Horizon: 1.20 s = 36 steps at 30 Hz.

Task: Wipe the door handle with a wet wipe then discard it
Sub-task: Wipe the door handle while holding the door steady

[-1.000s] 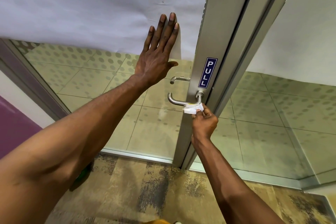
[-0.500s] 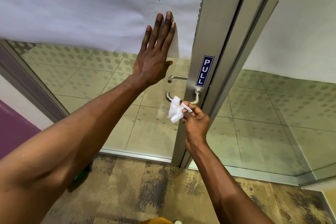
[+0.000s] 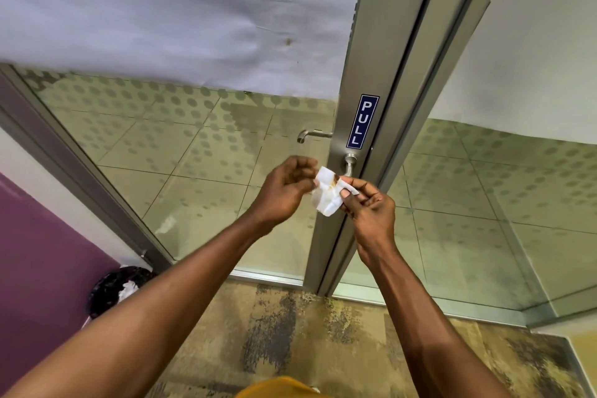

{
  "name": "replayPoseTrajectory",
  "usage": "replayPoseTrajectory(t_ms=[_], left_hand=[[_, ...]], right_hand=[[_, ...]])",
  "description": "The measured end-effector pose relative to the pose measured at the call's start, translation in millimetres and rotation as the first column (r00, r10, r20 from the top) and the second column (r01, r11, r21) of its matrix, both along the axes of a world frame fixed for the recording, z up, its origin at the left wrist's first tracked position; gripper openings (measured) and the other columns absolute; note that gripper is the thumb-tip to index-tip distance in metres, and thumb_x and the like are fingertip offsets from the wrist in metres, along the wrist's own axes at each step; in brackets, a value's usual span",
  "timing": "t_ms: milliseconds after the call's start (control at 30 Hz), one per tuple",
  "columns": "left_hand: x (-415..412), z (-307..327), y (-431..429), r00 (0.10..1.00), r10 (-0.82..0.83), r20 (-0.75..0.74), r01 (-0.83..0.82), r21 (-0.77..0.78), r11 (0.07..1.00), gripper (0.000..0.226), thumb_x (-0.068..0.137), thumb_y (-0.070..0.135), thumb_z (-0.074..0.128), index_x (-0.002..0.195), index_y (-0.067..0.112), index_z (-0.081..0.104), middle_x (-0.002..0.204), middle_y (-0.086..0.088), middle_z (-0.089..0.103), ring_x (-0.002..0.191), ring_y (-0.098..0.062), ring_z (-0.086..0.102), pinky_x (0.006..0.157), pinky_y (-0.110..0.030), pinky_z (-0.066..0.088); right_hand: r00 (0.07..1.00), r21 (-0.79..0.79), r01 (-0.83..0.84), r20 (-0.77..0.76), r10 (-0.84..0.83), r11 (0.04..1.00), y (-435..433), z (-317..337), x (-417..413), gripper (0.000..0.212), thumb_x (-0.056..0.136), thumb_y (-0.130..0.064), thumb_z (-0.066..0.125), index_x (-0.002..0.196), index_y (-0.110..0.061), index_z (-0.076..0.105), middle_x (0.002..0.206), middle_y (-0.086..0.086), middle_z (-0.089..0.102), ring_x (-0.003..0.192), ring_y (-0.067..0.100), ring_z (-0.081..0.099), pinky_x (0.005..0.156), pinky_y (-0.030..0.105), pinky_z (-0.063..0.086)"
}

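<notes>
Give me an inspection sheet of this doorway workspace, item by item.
Surface: glass door with metal frame; patterned carpet below.
Job's things: wet wipe, crumpled, brown stains on it, held off the door handle.
Clutter: black-lined bin at lower left by the purple wall, white scrap inside.
Grippers: left hand and right hand both pinch the wipe.
Cables: nothing seen.
Surroundings: blue PULL sign above the handle; second handle behind the glass; white covering on the upper pane.
</notes>
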<state>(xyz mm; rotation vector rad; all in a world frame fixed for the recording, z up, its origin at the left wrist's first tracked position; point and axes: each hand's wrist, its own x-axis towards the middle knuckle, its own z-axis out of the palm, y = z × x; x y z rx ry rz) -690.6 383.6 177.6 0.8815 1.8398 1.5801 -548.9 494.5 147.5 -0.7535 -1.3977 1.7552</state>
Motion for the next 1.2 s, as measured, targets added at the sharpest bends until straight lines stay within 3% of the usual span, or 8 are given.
replayPoseTrajectory(t_ms=[167, 333, 500, 600, 667, 867, 1000, 1200], left_hand=[[13, -13, -8, 0.959, -0.012, 0.282, 0.026, -0.047, 0.999, 0.023, 0.094, -0.007, 0.078, 0.106, 0.012, 0.081, 0.091, -0.005, 0.084, 0.076, -0.015, 0.079, 0.067, -0.026, 0.063], [14, -8, -13, 0.783, 0.069, 0.618, -0.047, -0.053, 0.998, 0.03, 0.093, -0.02, 0.06, 0.116, -0.009, 0.075, 0.091, -0.019, 0.081, 0.075, -0.028, 0.081, 0.066, -0.028, 0.067], [11, -8, -19, 0.565, -0.007, 0.825, -0.003, 0.01, 1.0, 0.024, 0.102, -0.005, 0.05, 0.111, -0.008, 0.072, 0.103, -0.026, 0.08, 0.08, -0.03, 0.083, 0.071, -0.034, 0.07], [12, -10, -19, 0.595, -0.009, 0.803, 0.028, -0.009, 1.0, 0.018, 0.099, 0.016, 0.078, 0.104, -0.001, 0.077, 0.1, -0.019, 0.079, 0.082, -0.027, 0.083, 0.074, -0.034, 0.07], [15, -12, -18, 0.646, 0.002, 0.763, 0.026, -0.025, 0.999, 0.011, 0.093, 0.003, 0.08, 0.103, -0.002, 0.078, 0.097, -0.019, 0.081, 0.081, -0.025, 0.084, 0.073, -0.03, 0.069], [18, -16, -16, 0.86, 0.078, 0.504, -0.039, -0.087, 0.995, 0.019, 0.089, -0.01, 0.082, 0.103, 0.002, 0.08, 0.08, -0.006, 0.083, 0.07, -0.013, 0.077, 0.064, -0.02, 0.062], [22, -20, -16, 0.974, 0.061, 0.22, -0.046, -0.074, 0.996, 0.018, 0.089, -0.003, 0.086, 0.095, 0.013, 0.082, 0.075, 0.004, 0.081, 0.072, -0.003, 0.076, 0.069, -0.012, 0.057], [26, -22, -15, 0.998, 0.041, 0.037, -0.041, -0.02, 0.999, 0.015, 0.088, 0.001, 0.089, 0.096, 0.011, 0.082, 0.091, -0.004, 0.084, 0.087, -0.014, 0.079, 0.085, -0.028, 0.066]], right_hand=[[0.994, 0.375, -0.05, 0.108, 0.01, 0.926, 8, 3, 8, 0.034, 0.09, 0.008, 0.069, 0.1, -0.021, 0.084, 0.104, -0.003, 0.083, 0.103, 0.013, 0.077, 0.094, 0.029, 0.061], [0.979, 0.777, -0.181, 0.199, 0.037, 0.602, 14, 9, 22, 0.044, 0.081, 0.023, 0.065, 0.105, -0.009, 0.084, 0.107, 0.005, 0.079, 0.103, 0.018, 0.075, 0.088, 0.037, 0.062], [0.967, 0.868, -0.22, 0.253, -0.015, 0.444, 15, 11, 33, 0.043, 0.077, 0.023, 0.072, 0.102, -0.01, 0.085, 0.098, 0.011, 0.075, 0.09, 0.026, 0.074, 0.071, 0.039, 0.06], [0.963, 0.895, -0.237, 0.268, -0.031, 0.379, 14, 12, 35, 0.04, 0.08, 0.018, 0.074, 0.103, -0.012, 0.085, 0.098, 0.01, 0.073, 0.09, 0.023, 0.071, 0.07, 0.03, 0.057], [0.967, 0.903, -0.223, 0.251, -0.032, 0.367, 13, 10, 36, 0.039, 0.08, 0.016, 0.073, 0.103, -0.014, 0.085, 0.1, 0.008, 0.072, 0.092, 0.022, 0.071, 0.073, 0.024, 0.056], [0.984, 0.748, -0.174, 0.15, 0.093, 0.64, 11, 0, 41, 0.026, 0.075, 0.007, 0.069, 0.089, -0.009, 0.083, 0.098, 0.007, 0.073, 0.096, 0.022, 0.071, 0.08, 0.029, 0.057], [0.986, 0.291, -0.16, 0.008, 0.164, 0.943, 7, -8, 40, 0.027, 0.081, -0.014, 0.076, 0.107, -0.008, 0.075, 0.101, 0.014, 0.078, 0.098, 0.029, 0.075, 0.083, 0.03, 0.059], [0.97, 0.091, -0.229, 0.108, 0.219, 0.969, 0, -22, 28, 0.031, 0.081, -0.015, 0.089, 0.111, -0.018, 0.08, 0.103, 0.01, 0.082, 0.097, 0.031, 0.079, 0.079, 0.037, 0.065]])
